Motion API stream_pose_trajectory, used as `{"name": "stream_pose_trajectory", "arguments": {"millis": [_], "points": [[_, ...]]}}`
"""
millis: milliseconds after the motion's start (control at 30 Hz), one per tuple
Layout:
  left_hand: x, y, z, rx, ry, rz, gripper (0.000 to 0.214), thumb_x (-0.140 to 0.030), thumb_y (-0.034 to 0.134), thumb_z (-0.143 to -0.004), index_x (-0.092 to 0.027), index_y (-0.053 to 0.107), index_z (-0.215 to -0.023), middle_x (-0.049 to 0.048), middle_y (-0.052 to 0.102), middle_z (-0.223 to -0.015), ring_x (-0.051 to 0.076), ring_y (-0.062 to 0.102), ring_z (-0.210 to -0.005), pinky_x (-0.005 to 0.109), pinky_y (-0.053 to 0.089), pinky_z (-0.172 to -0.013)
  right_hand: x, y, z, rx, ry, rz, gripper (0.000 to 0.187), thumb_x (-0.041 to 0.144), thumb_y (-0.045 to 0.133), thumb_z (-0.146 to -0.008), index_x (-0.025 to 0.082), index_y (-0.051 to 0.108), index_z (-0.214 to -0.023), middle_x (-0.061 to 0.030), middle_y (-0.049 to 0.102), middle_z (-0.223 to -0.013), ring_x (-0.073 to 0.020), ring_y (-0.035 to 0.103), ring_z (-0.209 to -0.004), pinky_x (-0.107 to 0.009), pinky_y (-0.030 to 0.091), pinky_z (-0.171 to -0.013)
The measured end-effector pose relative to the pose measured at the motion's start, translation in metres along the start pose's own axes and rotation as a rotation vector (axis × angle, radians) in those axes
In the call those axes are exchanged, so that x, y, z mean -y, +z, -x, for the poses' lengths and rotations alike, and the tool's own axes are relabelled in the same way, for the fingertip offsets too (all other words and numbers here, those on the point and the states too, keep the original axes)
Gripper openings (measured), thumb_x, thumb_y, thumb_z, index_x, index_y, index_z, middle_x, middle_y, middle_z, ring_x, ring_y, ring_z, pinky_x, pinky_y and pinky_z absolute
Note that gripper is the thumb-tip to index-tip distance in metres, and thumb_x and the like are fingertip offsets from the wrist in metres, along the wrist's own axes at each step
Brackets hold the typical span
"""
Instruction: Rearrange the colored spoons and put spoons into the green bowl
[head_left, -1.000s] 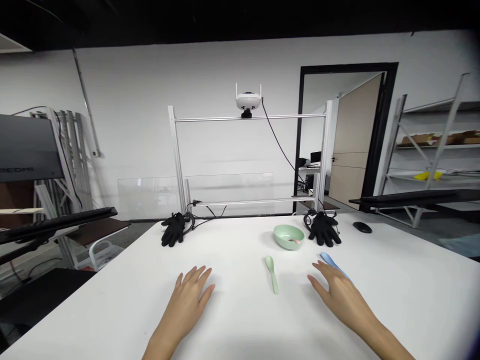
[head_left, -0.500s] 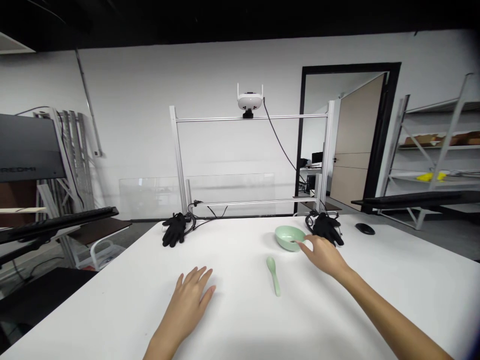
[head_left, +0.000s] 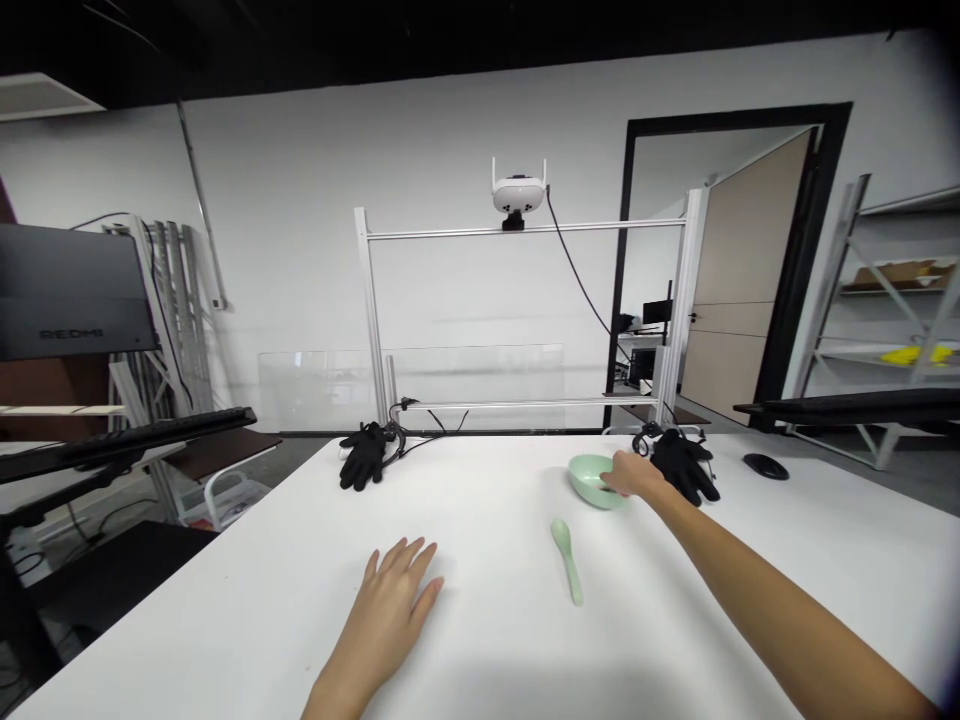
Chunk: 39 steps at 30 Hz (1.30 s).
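Note:
A light green bowl [head_left: 583, 488] sits toward the back right of the white table. My right hand [head_left: 634, 473] is at the bowl's right rim, its fingers closed over the edge with the thumb inside; the fingertips on the outer side are hidden. Nearer to me, a light green spoon [head_left: 567, 562] lies on the table, its head pointing away and its handle toward me. On the left, my left hand [head_left: 394, 600] hovers or rests low over the tabletop, palm down, fingers apart, holding nothing. Whether it touches the table I cannot tell.
Black gloves lie at the back, one on the left [head_left: 364, 457] and one on the right [head_left: 684, 466] just beyond my right hand. A black mouse [head_left: 766, 466] is at the right. A metal frame [head_left: 480, 404] carrying a white camera device [head_left: 518, 194] stands behind the table [head_left: 480, 660].
My right hand has closed from a loose thumb-and-finger reach onto the bowl's right rim. The view has turned slightly left. The left hand keeps its spread pose; the spoon stays in place.

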<state>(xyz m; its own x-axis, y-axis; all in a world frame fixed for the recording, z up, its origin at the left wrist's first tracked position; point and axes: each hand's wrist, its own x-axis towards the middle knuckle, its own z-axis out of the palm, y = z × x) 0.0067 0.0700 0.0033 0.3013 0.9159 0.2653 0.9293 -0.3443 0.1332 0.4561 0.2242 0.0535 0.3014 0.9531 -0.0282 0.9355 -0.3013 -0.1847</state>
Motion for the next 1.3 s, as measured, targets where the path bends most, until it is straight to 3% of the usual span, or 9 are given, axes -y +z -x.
{"name": "stream_pose_trajectory", "arguments": {"millis": [367, 567, 767, 900, 1000, 1133, 1300], "points": [[0.000, 0.001, 0.000, 0.017, -0.010, 0.014, 0.053, -0.049, 0.037, -0.105, -0.025, 0.053, -0.150, 0.0080, 0.053, -0.156, 0.033, 0.041, -0.149, 0.061, 0.030, -0.121, -0.002, 0.022, -0.025, 0.052, 0.057, 0.000, 0.026, 0.037, 0.076, -0.073, 0.012, 0.075, -0.080, -0.0144, 0.073, -0.075, -0.0288, 0.074, -0.087, -0.035, 0.052, -0.077], [0.002, 0.003, -0.001, -0.004, -0.004, 0.020, 0.051, -0.048, 0.039, -0.105, -0.028, 0.055, -0.148, 0.0076, 0.055, -0.155, 0.033, 0.042, -0.148, 0.061, 0.031, -0.121, -0.003, 0.027, -0.029, 0.016, 0.088, 0.001, 0.048, 0.050, 0.070, -0.082, 0.009, 0.074, -0.105, -0.0225, 0.074, -0.101, -0.0338, 0.071, -0.104, -0.040, 0.053, -0.083], [0.002, 0.005, 0.000, 0.003, -0.003, 0.015, 0.052, -0.048, 0.038, -0.105, -0.026, 0.054, -0.149, 0.0081, 0.054, -0.155, 0.033, 0.042, -0.148, 0.060, 0.031, -0.121, -0.003, 0.016, -0.011, -0.092, 0.093, -0.027, 0.066, 0.062, 0.055, -0.090, 0.008, 0.068, -0.124, -0.0282, 0.068, -0.122, -0.0373, 0.067, -0.114, -0.043, 0.053, -0.087], [-0.003, 0.004, 0.001, 0.005, 0.004, 0.017, 0.052, -0.048, 0.038, -0.105, -0.026, 0.054, -0.149, 0.0080, 0.054, -0.155, 0.033, 0.042, -0.148, 0.060, 0.030, -0.121, -0.001, 0.002, 0.009, -0.132, 0.068, -0.023, 0.065, 0.062, 0.050, -0.093, 0.007, 0.068, -0.123, -0.0302, 0.067, -0.121, -0.0383, 0.067, -0.113, -0.044, 0.052, -0.086], [-0.006, 0.003, 0.001, 0.004, 0.016, 0.025, 0.052, -0.048, 0.037, -0.105, -0.026, 0.054, -0.149, 0.0080, 0.054, -0.155, 0.033, 0.041, -0.149, 0.060, 0.030, -0.121, 0.002, -0.010, 0.027, -0.148, 0.054, -0.019, 0.054, 0.052, 0.052, -0.093, 0.009, 0.069, -0.119, -0.0277, 0.069, -0.116, -0.0359, 0.068, -0.109, -0.041, 0.051, -0.083], [-0.008, 0.003, 0.001, -0.001, 0.029, 0.032, 0.053, -0.048, 0.037, -0.105, -0.025, 0.054, -0.149, 0.0085, 0.054, -0.155, 0.033, 0.042, -0.148, 0.061, 0.030, -0.121, 0.006, -0.022, 0.052, -0.171, 0.016, -0.024, 0.037, 0.038, 0.055, -0.088, 0.012, 0.073, -0.107, -0.0229, 0.072, -0.111, -0.0330, 0.070, -0.102, -0.037, 0.049, -0.078], [-0.009, 0.004, 0.002, 0.001, 0.030, 0.020, 0.052, -0.048, 0.038, -0.105, -0.026, 0.055, -0.148, 0.0081, 0.055, -0.155, 0.033, 0.042, -0.148, 0.061, 0.030, -0.121, 0.009, -0.025, 0.080, -0.177, -0.016, -0.040, 0.028, 0.037, 0.055, -0.086, 0.016, 0.074, -0.089, -0.0185, 0.073, -0.104, -0.0298, 0.070, -0.094, -0.032, 0.045, -0.072]]}}
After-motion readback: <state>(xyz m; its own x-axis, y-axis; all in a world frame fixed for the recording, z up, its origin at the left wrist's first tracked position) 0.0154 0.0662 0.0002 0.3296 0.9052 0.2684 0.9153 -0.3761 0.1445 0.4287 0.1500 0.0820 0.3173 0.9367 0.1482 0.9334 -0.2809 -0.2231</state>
